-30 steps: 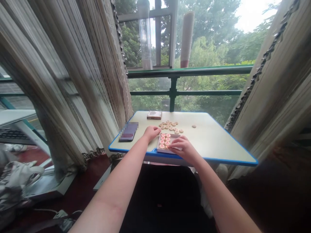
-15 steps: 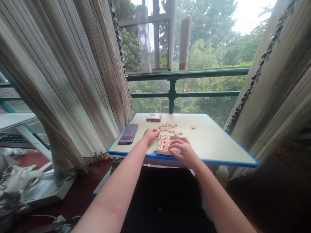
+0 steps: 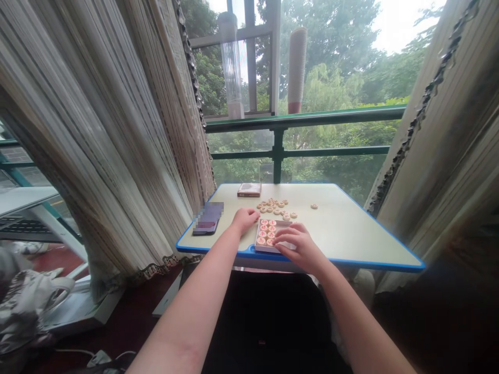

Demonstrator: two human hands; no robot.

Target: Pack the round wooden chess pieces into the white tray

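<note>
A shallow white box [image 3: 268,249] near the table's front edge holds rows of round Chinese chess pieces [image 3: 262,234] with red characters. My right hand [image 3: 299,244] is over the box's right part, fingers bent and apart. Its fingertips are at the lower right piece, and it hides that side of the box. My left hand [image 3: 246,220] rests by the box's far left corner, fingers curled together; whatever is between them, if anything, is hidden. Behind the box, more chess pieces [image 3: 276,211] are scattered in a loose group.
One chess piece [image 3: 314,206] lies apart on the right of the blue-edged table [image 3: 358,234]. A flat box or case [image 3: 249,190] is at the back. A dark phone-like item [image 3: 210,218], partly pixelated, lies left. Curtains [image 3: 156,130] and a green railing [image 3: 331,118] stand beyond.
The view has shifted slightly, so everything appears a little further right and lower. Both hands keep nearly the same places at the box.
</note>
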